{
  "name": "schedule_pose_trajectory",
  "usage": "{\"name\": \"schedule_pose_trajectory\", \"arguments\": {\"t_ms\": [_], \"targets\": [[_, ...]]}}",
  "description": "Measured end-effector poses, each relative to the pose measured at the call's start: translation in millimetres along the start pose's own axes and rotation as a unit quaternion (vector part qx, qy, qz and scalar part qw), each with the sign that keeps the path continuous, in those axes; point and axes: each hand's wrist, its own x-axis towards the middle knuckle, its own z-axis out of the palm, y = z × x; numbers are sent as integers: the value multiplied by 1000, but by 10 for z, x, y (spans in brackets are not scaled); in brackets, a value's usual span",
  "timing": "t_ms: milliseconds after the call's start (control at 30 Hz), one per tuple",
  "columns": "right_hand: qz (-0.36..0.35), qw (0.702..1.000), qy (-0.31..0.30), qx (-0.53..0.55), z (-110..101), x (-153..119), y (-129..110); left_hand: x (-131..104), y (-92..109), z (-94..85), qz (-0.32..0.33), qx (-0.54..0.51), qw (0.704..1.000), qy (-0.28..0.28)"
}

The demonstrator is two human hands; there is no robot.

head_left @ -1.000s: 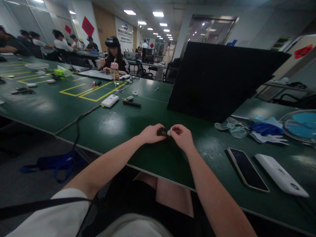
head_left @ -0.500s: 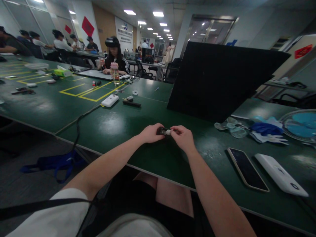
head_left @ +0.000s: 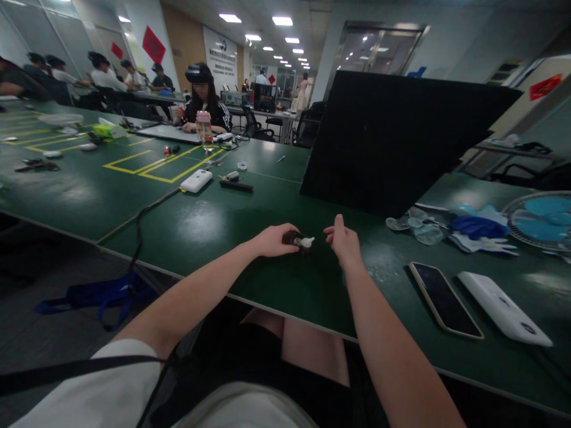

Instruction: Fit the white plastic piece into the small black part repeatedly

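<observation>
Close to the table's front edge, my left hand (head_left: 279, 240) grips a small dark object (head_left: 292, 238) low over the green table (head_left: 263, 279). A small white piece (head_left: 307, 242) with a short tip sits at the right end of that dark object; its finer detail is too small to tell. To the right, my right hand (head_left: 343, 239) is off the object, thumb raised and fingers loosely bent apart, with nothing visible in it.
A large black panel (head_left: 392, 142) stands behind my right hand. To the right lie a phone (head_left: 445, 300), a white power bank (head_left: 504, 308), gloves (head_left: 479, 229) and a fan (head_left: 546, 223). Further left are a black bar (head_left: 236, 185) and another white device (head_left: 196, 181). A person sits across.
My right hand has let go of the white piece and moved right, its fingers spreading. My left hand stays on the dark object. The whole view has shifted slightly.
</observation>
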Motion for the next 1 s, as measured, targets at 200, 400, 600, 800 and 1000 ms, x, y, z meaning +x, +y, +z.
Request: {"name": "schedule_pose_trajectory", "arguments": {"t_ms": [200, 400, 600, 800, 1000], "targets": [[17, 996, -21, -84, 30, -16, -32, -13, 34, -42, 26, 13, 999, -22], [-1, 992, -53, -113, 8, -84, -55, -248, -269, -499, -21, 180, 978, 105], [-48, 991, -77, -97, 63, -11, 90, -705, -568, -1038, -48, 304, 941, 140], [-51, 991, -55, -109, 68, 38, 131, -977, -680, -1265, 1, 340, 936, 88], [-37, 991, -69, -111, 54, 25, 101, -974, -1075, -1285, -174, 241, 906, 302]]}}
